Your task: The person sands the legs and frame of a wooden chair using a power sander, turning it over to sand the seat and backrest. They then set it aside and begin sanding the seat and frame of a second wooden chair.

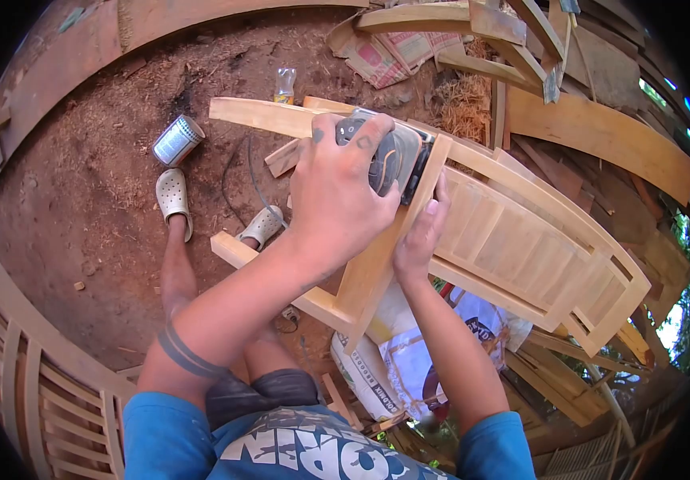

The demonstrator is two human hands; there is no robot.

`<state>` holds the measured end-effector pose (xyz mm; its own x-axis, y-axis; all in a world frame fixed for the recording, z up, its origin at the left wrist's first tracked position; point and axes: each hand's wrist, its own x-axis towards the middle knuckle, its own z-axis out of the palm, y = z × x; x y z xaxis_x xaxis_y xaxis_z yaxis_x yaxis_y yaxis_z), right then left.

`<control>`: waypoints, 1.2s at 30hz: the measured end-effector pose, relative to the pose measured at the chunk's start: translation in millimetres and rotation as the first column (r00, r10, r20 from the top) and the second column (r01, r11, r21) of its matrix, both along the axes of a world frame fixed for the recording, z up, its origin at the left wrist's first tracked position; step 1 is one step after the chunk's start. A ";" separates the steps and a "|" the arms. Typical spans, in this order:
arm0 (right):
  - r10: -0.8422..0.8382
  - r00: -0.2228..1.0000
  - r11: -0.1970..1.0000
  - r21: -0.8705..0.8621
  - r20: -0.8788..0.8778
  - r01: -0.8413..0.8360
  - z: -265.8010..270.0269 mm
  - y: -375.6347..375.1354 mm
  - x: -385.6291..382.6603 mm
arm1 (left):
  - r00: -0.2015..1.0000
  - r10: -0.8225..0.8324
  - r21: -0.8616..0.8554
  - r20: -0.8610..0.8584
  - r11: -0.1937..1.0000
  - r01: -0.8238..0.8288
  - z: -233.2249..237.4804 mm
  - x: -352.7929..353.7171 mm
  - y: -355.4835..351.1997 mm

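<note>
Out over the dirt ground, the left hand (pixel 345 180) is wrapped over a black power sander (pixel 394 160), fingers curled round its top, and the sander sits up against the crosspiece of a pale wooden frame (pixel 513 232). Right hand (pixel 421 240) is on that same crosspiece, though I can't tell if it's actually pinching it, some fingers are hidden. There's a can (pixel 178 141) near one white clog (pixel 173 196) too.

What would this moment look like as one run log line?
left hand: gripping sander against wooden frame | right hand: pressed to same frame | nearby: can on dirt ground
</note>
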<state>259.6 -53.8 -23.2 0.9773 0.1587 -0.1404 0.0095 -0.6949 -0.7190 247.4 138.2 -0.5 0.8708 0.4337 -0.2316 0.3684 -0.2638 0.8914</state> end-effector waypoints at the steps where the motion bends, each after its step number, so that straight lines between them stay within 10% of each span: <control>1: -0.008 1.000 1.000 0.014 -0.009 0.008 -0.6 0.1 0.1 | 1.000 0.002 -0.003 -0.006 1.000 -0.002 1.1 1.2 -0.2; 14: -0.166 0.980 0.986 0.005 -0.109 0.167 0.6 4.7 43.9 | 0.993 0.036 0.084 -0.115 0.996 -0.027 -6.5 11.8 11.5; 17: 0.061 0.996 0.968 -0.246 0.060 -0.044 14.6 55.9 79.5 | 0.987 0.084 0.101 -0.137 0.992 -0.070 -33.8 2.3 27.1; 23: 0.072 0.995 0.992 -0.102 -0.070 -0.079 2.0 42.3 90.1 | 0.966 0.156 0.120 -0.207 0.984 -0.133 -90.3 -21.8 58.8; 36: 0.107 0.993 0.992 -0.057 -0.057 -0.111 -0.5 40.1 89.8 | 0.994 0.068 0.086 -0.090 0.994 -0.060 -12.1 -6.0 4.6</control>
